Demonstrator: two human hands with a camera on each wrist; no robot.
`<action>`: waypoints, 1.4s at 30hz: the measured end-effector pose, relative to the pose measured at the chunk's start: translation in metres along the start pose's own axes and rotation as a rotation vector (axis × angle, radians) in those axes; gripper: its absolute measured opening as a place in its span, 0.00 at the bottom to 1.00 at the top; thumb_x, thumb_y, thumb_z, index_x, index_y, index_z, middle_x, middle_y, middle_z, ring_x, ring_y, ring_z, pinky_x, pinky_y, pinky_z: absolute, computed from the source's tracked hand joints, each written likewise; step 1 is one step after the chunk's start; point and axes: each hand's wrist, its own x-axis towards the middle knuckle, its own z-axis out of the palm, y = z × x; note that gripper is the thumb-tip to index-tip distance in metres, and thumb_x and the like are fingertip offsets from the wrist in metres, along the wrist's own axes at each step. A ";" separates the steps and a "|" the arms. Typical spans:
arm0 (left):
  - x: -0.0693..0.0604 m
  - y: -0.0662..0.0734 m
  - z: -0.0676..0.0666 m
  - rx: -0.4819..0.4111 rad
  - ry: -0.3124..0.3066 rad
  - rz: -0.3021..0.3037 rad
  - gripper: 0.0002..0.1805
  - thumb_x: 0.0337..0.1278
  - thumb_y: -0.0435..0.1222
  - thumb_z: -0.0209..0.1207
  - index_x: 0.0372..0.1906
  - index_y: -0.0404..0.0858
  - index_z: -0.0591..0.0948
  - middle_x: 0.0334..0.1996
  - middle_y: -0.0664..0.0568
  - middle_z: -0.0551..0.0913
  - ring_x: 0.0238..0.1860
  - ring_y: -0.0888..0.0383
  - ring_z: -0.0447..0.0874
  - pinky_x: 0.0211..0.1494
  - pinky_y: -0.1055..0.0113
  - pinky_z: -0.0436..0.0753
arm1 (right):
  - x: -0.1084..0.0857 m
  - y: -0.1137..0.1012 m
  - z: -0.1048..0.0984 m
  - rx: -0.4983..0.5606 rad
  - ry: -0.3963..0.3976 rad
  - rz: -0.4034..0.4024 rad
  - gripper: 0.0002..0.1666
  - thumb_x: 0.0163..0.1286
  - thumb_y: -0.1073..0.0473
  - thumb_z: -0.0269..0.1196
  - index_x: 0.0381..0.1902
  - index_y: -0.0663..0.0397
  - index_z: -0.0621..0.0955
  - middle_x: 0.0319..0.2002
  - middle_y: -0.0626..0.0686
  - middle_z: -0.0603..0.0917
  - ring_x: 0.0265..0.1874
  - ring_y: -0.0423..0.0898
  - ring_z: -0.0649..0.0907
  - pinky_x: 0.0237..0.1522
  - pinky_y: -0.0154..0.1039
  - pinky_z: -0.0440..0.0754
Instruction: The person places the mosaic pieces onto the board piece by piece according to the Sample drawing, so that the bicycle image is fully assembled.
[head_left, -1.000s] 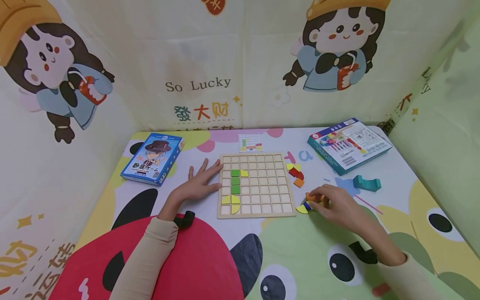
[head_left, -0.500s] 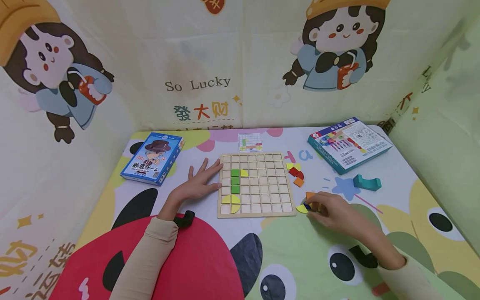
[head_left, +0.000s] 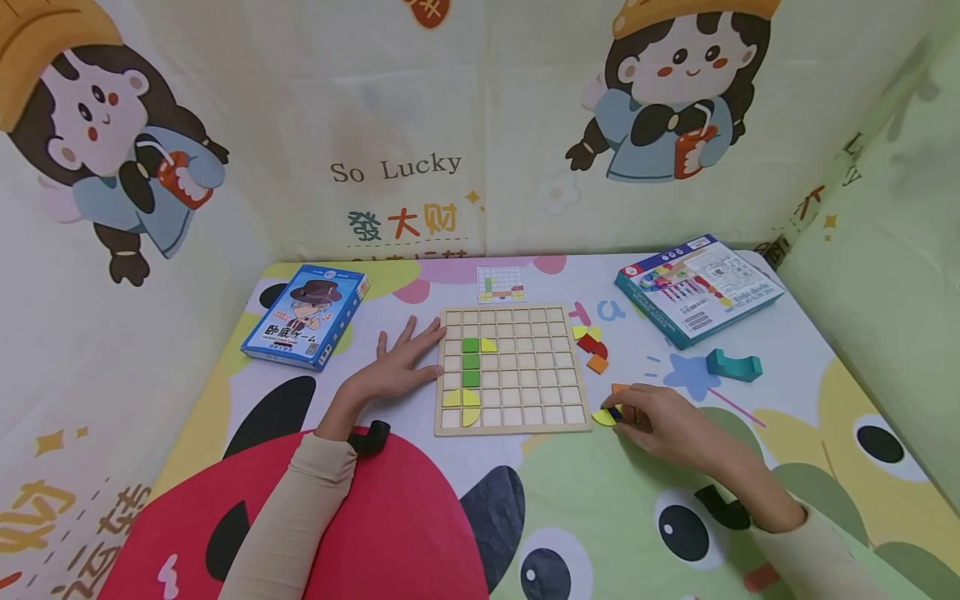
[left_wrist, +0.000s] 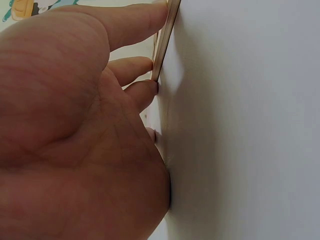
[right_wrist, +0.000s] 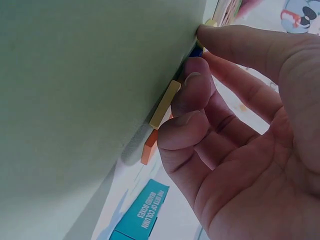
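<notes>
Here, right of centre and low in the frame, the right hand point(head_left: 663, 420) bends its fingers at the blue piece point(right_wrist: 196, 52) (mostly hidden, so its long axis and any real grip I can't tell). Just left lies a yellow quarter-round point(head_left: 602, 418), between that hand and the grid board point(head_left: 532, 377). The left hand point(head_left: 396, 369), farther off, spreads its fingers, touching the board's left edge. In its cells: three green pieces point(head_left: 470, 362), four yellow pieces point(head_left: 470, 399).

On one wooden grid board point(head_left: 527, 362): three green square tiles point(head_left: 471, 362), four yellow quarter-round tiles point(head_left: 471, 417). At right, apparently seven or more loose coloured tiles point(head_left: 597, 365), some partly hidden. Far: one white card point(head_left: 491, 287), one blue cardboard box point(head_left: 306, 318), one teal-and-white cardboard box point(head_left: 699, 292). One teal curved block point(head_left: 735, 368).
</notes>
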 end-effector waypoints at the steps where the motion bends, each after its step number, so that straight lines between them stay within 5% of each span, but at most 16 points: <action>1: 0.000 0.000 0.000 -0.001 0.000 -0.002 0.44 0.74 0.47 0.60 0.87 0.50 0.53 0.89 0.51 0.44 0.88 0.40 0.22 0.80 0.27 0.19 | 0.000 0.000 0.000 -0.005 0.000 -0.005 0.17 0.66 0.63 0.74 0.53 0.48 0.87 0.28 0.39 0.77 0.31 0.36 0.75 0.33 0.30 0.75; 42: 0.000 -0.001 0.001 0.024 0.007 0.001 0.44 0.74 0.48 0.60 0.87 0.51 0.53 0.89 0.52 0.45 0.89 0.41 0.22 0.80 0.28 0.19 | 0.000 -0.003 -0.003 0.066 -0.021 0.026 0.16 0.66 0.61 0.75 0.51 0.49 0.87 0.35 0.41 0.82 0.35 0.37 0.77 0.35 0.28 0.80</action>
